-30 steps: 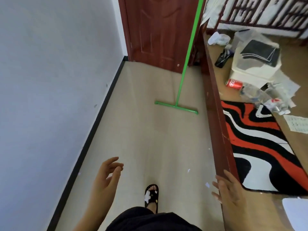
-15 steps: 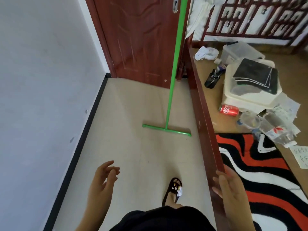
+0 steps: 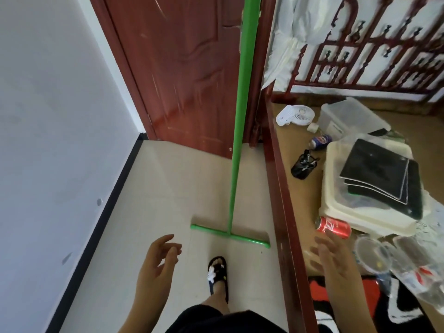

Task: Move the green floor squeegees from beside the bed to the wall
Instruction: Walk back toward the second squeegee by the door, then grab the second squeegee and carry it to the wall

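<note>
Both hands, left hand and right hand, hang spread and empty; a careless grab could topple the leaning green squeegee.

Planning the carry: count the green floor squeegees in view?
1: the green squeegee stands beside the bed frame, handle rising past the door. Others may be out of view.

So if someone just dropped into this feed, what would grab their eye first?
The bright green squeegee dominates: it stands on the floor between the wall and the bed frame, its handle rising out of view in front of the red-brown door. Next comes the clutter on the bed, notably a red soda can and a white fan. Both hands, left and right, are open and empty.
</note>
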